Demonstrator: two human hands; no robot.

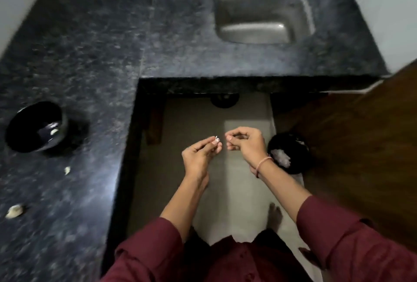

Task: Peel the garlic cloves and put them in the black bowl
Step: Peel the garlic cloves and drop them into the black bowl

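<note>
1. The left hand [200, 154] pinches a small pale garlic clove [216, 139] at its fingertips, over the floor and well right of the counter [94, 55].
2. The right hand [246, 142] is just right of it, fingers curled, thumb meeting forefinger. Nothing shows in that pinch.
3. To peel well, I judge the left pinch should hold firm while the right nails catch a loose edge of skin and draw it off lengthwise, over the bin [300, 164] at near right.
4. The black bowl [29, 119] stands at far left on the counter with one peeled clove [54, 132] inside.
5. A small pale piece [67, 170] and a larger piece [14, 210] lie on the counter nearer the person.
6. Blur hides whether those are peeled, and whether the pinched bit is clove or only skin.
</note>
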